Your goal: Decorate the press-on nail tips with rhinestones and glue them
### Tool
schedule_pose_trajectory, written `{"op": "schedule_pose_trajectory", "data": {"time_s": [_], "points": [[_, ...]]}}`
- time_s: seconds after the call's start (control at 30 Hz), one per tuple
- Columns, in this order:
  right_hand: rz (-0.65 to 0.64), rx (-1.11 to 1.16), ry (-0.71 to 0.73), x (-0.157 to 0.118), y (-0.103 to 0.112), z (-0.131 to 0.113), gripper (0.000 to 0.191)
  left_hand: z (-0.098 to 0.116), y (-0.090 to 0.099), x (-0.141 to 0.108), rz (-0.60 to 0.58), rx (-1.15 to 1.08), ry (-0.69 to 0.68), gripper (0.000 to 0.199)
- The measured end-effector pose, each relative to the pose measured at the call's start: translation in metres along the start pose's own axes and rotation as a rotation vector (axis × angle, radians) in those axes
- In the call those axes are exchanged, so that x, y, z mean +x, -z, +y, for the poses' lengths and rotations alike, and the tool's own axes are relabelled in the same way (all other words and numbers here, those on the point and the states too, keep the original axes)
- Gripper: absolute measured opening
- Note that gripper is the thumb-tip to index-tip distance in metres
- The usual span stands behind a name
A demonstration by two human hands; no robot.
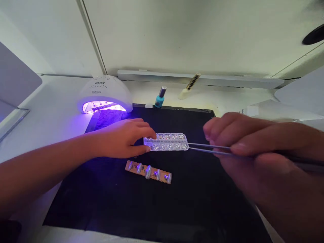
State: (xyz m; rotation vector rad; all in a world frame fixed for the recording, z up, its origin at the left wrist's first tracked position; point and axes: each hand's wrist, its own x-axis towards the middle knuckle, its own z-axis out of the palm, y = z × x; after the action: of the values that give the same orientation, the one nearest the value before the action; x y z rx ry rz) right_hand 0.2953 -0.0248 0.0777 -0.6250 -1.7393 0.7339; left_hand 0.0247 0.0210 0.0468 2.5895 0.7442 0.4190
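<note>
A clear compartment case (169,146) of small sparkling rhinestones lies on the black mat. My left hand (133,137) grips its left end, the thumb at the near side and a finger over the compartments. In my right hand (255,148) is a pair of metal tweezers (215,149); their tips are slightly apart and reach the case's right end. I cannot tell whether a stone sits between the tips. Nearer to me, a strip (144,171) carries several glossy false nails in a row.
A white nail lamp (106,89) glows purple at the back left. A turquoise polish bottle (159,99) stands at the mat's far edge. Right of it is a pale bottle with a gold cap (188,86). The black mat (152,209) extends toward me.
</note>
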Motion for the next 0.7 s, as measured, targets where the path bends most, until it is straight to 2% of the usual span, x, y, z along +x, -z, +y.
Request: {"op": "schedule_pose_trajectory", "data": {"time_s": [0.03, 0.1, 0.2, 0.27, 0.43, 0.7], "points": [[0.049, 0.041, 0.029, 0.003, -0.003, 0.008, 0.007, -0.005, -0.003, 0.004, -0.056, 0.001, 0.013, 0.020], [-0.054, 0.152, 0.026, 0.005, -0.013, 0.027, 0.008, -0.015, -0.011, 0.010, -0.100, -0.017, 0.024, 0.019], [-0.172, 0.250, -0.005, 0.005, -0.024, 0.052, 0.010, -0.027, -0.023, 0.012, -0.026, -0.128, 0.013, 0.015], [-0.244, 0.225, -0.020, 0.003, -0.028, 0.063, 0.010, -0.033, -0.028, 0.011, 0.029, -0.207, 0.014, 0.014], [-0.468, 0.045, -0.065, 0.001, -0.030, 0.072, 0.008, -0.039, -0.033, 0.012, 0.067, -0.318, 0.039, 0.009], [-0.582, -0.107, -0.118, -0.003, -0.034, 0.077, 0.006, -0.038, -0.033, 0.013, 0.070, -0.359, -0.015, 0.008]]}}
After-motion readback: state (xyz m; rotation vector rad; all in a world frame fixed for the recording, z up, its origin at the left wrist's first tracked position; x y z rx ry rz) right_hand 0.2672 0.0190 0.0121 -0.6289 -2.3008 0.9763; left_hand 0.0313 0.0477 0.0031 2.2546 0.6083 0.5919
